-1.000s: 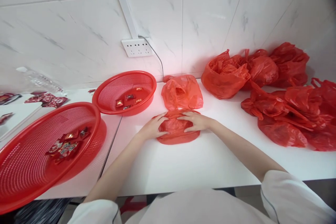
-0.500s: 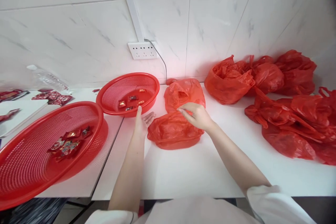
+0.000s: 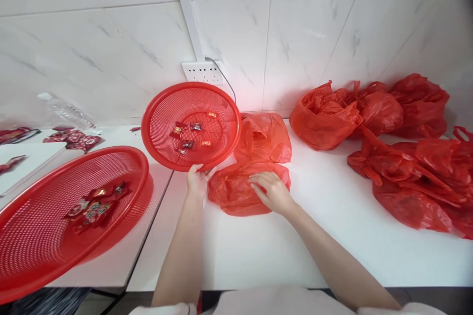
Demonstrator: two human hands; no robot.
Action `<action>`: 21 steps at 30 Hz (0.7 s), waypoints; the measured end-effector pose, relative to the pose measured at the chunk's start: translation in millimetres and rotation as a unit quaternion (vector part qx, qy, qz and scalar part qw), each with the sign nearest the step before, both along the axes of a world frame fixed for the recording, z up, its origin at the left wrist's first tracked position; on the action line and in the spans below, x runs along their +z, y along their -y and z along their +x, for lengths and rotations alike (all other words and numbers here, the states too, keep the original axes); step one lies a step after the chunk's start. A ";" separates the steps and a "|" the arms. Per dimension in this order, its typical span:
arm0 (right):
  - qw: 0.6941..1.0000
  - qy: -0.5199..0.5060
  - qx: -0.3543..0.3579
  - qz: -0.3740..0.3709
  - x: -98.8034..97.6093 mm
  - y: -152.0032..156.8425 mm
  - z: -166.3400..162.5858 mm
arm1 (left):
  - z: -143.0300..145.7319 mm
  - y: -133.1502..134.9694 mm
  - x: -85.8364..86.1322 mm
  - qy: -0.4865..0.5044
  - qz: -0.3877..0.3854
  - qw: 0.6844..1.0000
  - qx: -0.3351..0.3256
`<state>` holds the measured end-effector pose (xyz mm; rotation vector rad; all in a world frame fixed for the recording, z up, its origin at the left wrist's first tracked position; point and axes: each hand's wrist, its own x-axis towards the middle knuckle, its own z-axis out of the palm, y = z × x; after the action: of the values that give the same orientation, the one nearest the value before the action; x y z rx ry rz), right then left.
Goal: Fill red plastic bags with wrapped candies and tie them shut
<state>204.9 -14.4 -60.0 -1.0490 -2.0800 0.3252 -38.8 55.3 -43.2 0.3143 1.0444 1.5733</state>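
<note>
My left hand (image 3: 197,182) is at the near rim of a red plastic mesh basket (image 3: 155,150), thumb at the rim and fingers under it. The basket tilts toward me, its far side raised, and several small wrapped snack packets (image 3: 196,126) lie inside. Over an opened red plastic bag (image 3: 236,197) hovers my right hand (image 3: 271,191), its fingers loosely curved, thumb apart, nothing visible between them. Just behind that bag sits another red plastic bag (image 3: 266,133), with its mouth partly open.
A larger red mesh basket (image 3: 22,236) with wrapped packets (image 3: 96,206) stands at left. Filled red bags (image 3: 323,118) line the wall, and more red bags (image 3: 417,177) lie at right. A clear bottle (image 3: 70,113) and a socket strip (image 3: 202,73) are behind.
My left hand has taken hold of the smaller basket's near rim, and the basket has tilted up toward me. My right hand has lowered over the front bag, its fingers loosening.
</note>
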 end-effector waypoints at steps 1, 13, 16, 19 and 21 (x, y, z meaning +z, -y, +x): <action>1.000 -0.006 -0.011 0.001 -4.1 2.3 -0.5 | 5.2 2.5 -1.7 0.000 0.002 1.000 -0.006; 0.990 0.001 -0.064 0.129 -14.4 5.0 5.7 | 40.4 29.0 -4.4 -0.086 0.107 0.988 -0.071; 0.988 0.003 -0.072 0.137 -16.5 8.0 3.0 | 47.1 35.4 1.9 -0.092 0.100 0.985 -0.103; 0.985 -0.030 -0.123 0.119 -18.3 10.1 1.2 | 52.7 39.3 3.5 -0.097 0.092 0.983 -0.128; 0.982 -0.032 -0.167 0.084 -18.3 10.2 0.8 | 55.7 40.5 1.6 -0.097 0.084 0.980 -0.150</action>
<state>205.7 -24.6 -78.3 -1.2410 -1.8001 0.0139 16.9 14.8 -41.6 0.7207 0.9618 1.3781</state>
